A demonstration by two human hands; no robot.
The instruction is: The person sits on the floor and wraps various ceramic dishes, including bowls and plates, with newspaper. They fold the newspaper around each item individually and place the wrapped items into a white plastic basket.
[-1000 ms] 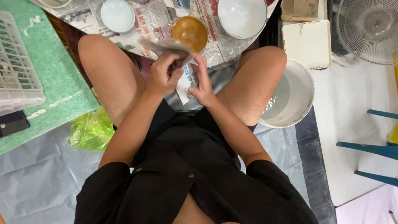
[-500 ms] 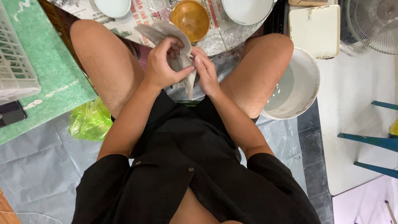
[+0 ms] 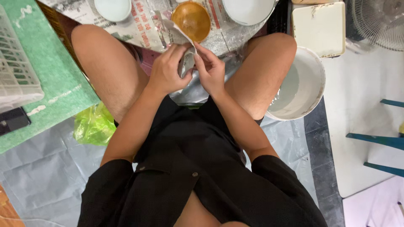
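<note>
Grey-white sheet (image 3: pixel 186 63) stood pinched between left hand (image 3: pixel 167 72) and right hand (image 3: pixel 210 69), fingers closed on it; long axis ran toward orange bowl (image 3: pixel 190 19); hands equally near.

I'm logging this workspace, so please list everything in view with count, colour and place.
paper piece: one, white-grey, held between both hands
amber bowl: one, top centre on newspaper
white bowls: two, top edge, either side of the amber bowl
newspaper: printed sheets, top, under the bowls
bucket: one, white, by the right knee
tray: one, cream, upper right
fan: one, white, top right corner
bag: one, green, under the left thigh
basket: one, white, far left on a green mat
left hand: pinching the paper
right hand: pinching the paper
</note>
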